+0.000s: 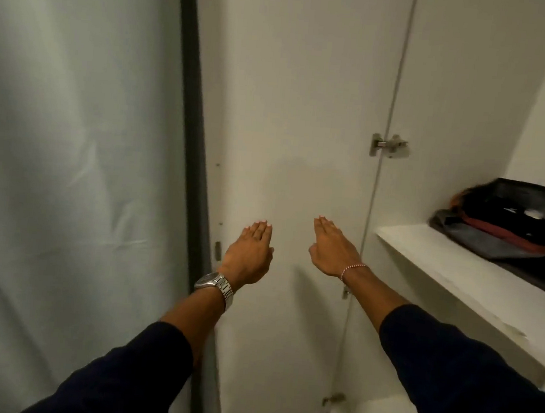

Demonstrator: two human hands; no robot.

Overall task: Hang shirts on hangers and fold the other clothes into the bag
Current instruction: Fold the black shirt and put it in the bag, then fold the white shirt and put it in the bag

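1. Curtain (pixel 71 155): pale, creased cloth fills the left of my view, with a grey frame (pixel 190 153) running down its right edge.
2. Door (pixel 296 142): white cupboard door, swung open, straight ahead of me. A metal hinge (pixel 388 145) joins it to the cupboard side on the right.
3. Shelf (pixel 449 274): white board at right, inside the cupboard, running toward me.
4. Clothes (pixel 506 233): folded stack on the shelf's far end. Grey piece at the bottom, rust-red above it, dark cloth on top. Well apart from both hands. I cannot tell if any are shirts.
5. Sleeves: both arms reach forward in dark navy sleeves (pixel 467 371).
6. Left hand (pixel 250 257): palm down, fingers straight and together, holding nothing, in front of the door. I cannot tell if it touches.
7. Right hand (pixel 335 248): same pose, flat, holding nothing, just beside the left.
8. Watch (pixel 216 285): steel band on the left wrist.
9. Bracelet (pixel 353 270): thin pink-white cord on the right wrist.
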